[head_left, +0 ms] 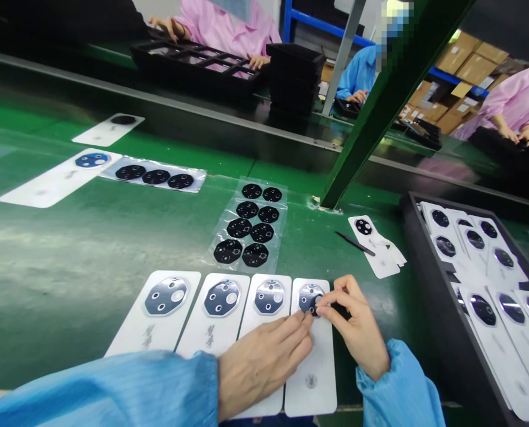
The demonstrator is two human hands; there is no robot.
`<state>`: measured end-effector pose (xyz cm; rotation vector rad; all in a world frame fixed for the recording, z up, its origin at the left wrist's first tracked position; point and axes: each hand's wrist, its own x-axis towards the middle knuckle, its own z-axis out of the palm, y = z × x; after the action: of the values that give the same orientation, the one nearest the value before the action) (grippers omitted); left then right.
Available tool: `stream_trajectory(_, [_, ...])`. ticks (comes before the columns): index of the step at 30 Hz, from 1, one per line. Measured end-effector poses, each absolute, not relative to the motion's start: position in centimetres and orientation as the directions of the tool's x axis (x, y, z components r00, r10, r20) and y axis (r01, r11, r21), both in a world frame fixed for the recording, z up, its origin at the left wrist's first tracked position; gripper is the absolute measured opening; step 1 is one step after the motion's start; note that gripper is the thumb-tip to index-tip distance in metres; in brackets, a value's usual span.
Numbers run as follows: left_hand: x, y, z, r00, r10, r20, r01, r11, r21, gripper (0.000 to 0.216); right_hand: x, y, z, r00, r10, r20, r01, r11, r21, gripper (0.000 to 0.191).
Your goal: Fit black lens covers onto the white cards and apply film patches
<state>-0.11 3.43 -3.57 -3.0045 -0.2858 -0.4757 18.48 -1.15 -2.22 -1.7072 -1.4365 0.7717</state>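
Note:
Several white phone back covers lie side by side at the near edge of the green belt. My left hand (pixel 264 359) lies flat on the rightmost cover (pixel 311 379), fingers stretched toward its round camera ring (pixel 309 296). My right hand (pixel 356 323) is pinched at that ring's right edge, holding something small that I cannot make out. The covers to the left (pixel 158 314) show shiny camera rings with film on them.
A clear sheet of black lens pieces (pixel 251 228) lies beyond the covers, another sheet (pixel 155 176) further left. Black tweezers (pixel 354 243) rest beside a lone cover (pixel 375 249). A black tray (pixel 429 279) of covers stands at right. People work across the belt.

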Motion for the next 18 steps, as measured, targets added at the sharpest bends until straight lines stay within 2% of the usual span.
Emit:
stream_trajectory(6, [-0.1,3.5,-3.6,0.934,0.166,0.318,0.185,-0.982,-0.032,0.015,17.1,-1.4,-2.7,0.221,0.974,0.051,0.629,-0.103,-0.771,0.015])
stream_trajectory(11, [0.0,3.6,-3.5,0.925,0.171,0.339,0.188,-0.982,-0.018,0.017,16.6,-1.6,-3.0,0.2,0.97,0.138,0.747,-0.06,-0.662,0.016])
stream_trajectory(18, [0.0,3.4,-3.7,0.928,0.164,0.335,0.185,-0.982,-0.031,0.019,16.6,-1.8,-2.3,0.208,0.947,0.246,0.805,-0.023,-0.593,0.016])
